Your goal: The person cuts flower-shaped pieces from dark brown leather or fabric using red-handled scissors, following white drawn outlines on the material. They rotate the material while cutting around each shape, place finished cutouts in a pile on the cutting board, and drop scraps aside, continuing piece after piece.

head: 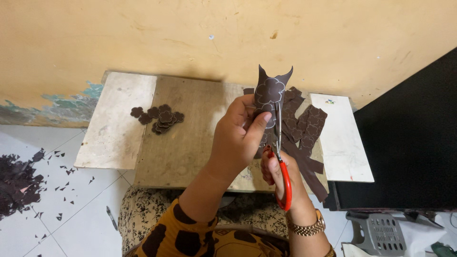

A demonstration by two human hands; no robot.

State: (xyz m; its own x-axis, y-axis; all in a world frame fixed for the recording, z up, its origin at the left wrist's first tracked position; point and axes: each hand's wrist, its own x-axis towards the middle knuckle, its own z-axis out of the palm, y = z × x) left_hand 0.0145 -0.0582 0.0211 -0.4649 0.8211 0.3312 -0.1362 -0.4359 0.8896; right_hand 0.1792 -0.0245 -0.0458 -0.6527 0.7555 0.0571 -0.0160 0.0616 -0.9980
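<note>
Your left hand pinches the dark brown strip between thumb and fingers, holding it upright just above the board. Your right hand is closed through the red-handled scissors, blades biting into the strip right beside your thumb along the pale flower outline. I'd say short snips work best here: turn the strip, not the scissors, and keep that thumb clear. Cut flowers lie piled well left of your hands; more strips lie just right.
</note>
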